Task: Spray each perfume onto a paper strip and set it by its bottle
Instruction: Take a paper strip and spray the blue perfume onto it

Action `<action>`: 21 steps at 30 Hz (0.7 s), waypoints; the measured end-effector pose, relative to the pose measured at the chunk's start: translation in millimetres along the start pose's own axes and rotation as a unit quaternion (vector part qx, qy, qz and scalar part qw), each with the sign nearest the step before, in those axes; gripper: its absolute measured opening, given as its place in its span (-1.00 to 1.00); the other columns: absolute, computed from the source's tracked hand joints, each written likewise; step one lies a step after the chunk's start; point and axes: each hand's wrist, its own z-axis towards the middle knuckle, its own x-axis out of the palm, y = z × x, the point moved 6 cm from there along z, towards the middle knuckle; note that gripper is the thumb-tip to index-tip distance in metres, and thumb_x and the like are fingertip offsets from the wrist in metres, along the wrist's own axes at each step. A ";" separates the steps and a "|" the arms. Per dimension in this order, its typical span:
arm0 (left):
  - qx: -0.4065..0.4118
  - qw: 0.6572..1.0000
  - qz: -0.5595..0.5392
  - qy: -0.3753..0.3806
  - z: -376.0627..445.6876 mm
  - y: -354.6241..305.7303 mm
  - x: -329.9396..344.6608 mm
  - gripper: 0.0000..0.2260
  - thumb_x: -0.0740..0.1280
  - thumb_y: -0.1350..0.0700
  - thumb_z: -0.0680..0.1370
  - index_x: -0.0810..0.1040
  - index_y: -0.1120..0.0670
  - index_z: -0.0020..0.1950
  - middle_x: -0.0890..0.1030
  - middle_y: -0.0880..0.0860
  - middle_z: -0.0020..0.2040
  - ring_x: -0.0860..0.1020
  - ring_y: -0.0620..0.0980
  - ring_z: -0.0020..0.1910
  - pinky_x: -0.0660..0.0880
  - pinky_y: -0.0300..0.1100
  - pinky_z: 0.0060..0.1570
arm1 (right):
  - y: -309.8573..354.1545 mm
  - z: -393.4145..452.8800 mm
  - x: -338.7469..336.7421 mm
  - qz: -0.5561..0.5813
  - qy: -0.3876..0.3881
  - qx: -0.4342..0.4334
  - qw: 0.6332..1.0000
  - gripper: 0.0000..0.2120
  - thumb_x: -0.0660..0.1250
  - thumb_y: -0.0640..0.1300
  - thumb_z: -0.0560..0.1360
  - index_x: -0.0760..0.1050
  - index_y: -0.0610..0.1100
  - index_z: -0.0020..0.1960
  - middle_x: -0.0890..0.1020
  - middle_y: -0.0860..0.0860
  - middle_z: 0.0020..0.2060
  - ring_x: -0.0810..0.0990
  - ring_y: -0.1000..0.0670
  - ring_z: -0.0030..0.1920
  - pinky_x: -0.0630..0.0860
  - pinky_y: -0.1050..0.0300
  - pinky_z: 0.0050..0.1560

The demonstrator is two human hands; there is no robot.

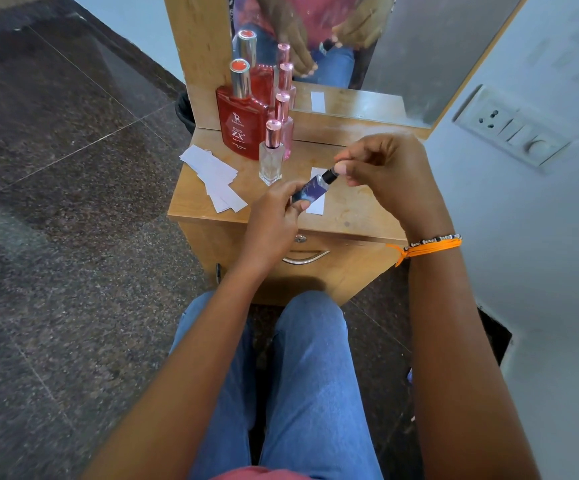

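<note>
Head view shows the left hand (274, 209) pinched around the base of a small purple bottle (310, 189), tilted over a white paper strip (317, 202) near the counter's (357, 216) front edge, while the right hand (381, 168) closes its fingertips on the black cap (329, 176). Smooth, hard and probably light, the bottle looks slippery, so its flat sides seem the safest hold; the thin strip should bend easily.

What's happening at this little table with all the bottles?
A seated person is testing perfumes. The left hand holds a small purple bottle while the right hand grips its black cap, over a paper strip on the table. A red bottle, clear bottle and spare strips wait nearby.
</note>
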 end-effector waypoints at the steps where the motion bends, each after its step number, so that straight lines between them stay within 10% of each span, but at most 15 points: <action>1: 0.006 1.000 0.007 -0.002 0.6 -1.2 0.3 -0.78 0.25 0.24 0.56 0.53 0.15 0.19 0.59 0.10 0.10 0.48 -0.06 0.01 0.30 -0.57 -0.18 | 0.6 1.6 -0.6 -0.052 -0.013 -0.009 0.999 -0.88 0.43 -0.14 0.44 0.62 -0.21 -0.17 0.59 -0.01 -0.40 0.50 0.10 -0.39 0.51 0.28 -0.26; 5: 0.008 1.000 0.009 0.006 2.2 -5.6 4.9 -0.75 0.24 0.24 0.57 0.51 0.17 0.24 0.58 0.11 0.14 0.46 -0.09 0.03 0.33 -0.51 -0.18 | -1.9 4.8 -8.9 -0.135 -0.049 -0.024 0.989 -0.59 0.37 0.13 0.45 0.61 -0.26 -0.22 0.63 -0.17 -0.34 0.55 -0.13 -0.32 0.48 0.10 -0.22; 10: -0.002 1.000 -0.013 0.014 4.7 -5.5 8.1 -0.74 0.23 0.26 0.57 0.50 0.16 0.25 0.58 0.11 0.14 0.50 -0.02 0.04 0.42 -0.53 -0.28 | -6.9 2.8 -4.8 -0.014 0.002 -0.005 1.000 -0.94 0.43 -0.23 0.43 0.61 -0.10 -0.14 0.62 -0.03 -0.32 0.57 0.05 -0.30 0.61 -0.05 0.00; 14: 0.003 0.999 -0.038 0.024 4.9 -7.3 11.9 -0.78 0.24 0.27 0.55 0.55 0.17 0.18 0.62 0.12 0.05 0.55 0.03 0.03 0.43 -0.28 -0.07 | -16.7 2.1 3.5 0.004 -0.025 0.016 1.000 -0.84 0.50 -0.03 0.37 0.59 -0.11 -0.20 0.61 -0.01 -0.35 0.53 0.06 -0.32 0.54 0.05 -0.17; 21: 0.000 0.999 -0.013 0.036 7.3 -7.9 19.9 -0.70 0.29 0.22 0.53 0.50 0.12 0.27 0.60 0.07 0.14 0.53 -0.02 0.11 0.43 -0.24 0.08 | -40.4 -1.0 21.4 0.113 0.005 0.048 0.992 -0.83 0.43 -0.25 0.42 0.58 -0.31 -0.04 0.66 -0.01 -0.16 0.61 0.13 -0.17 0.54 0.14 -0.04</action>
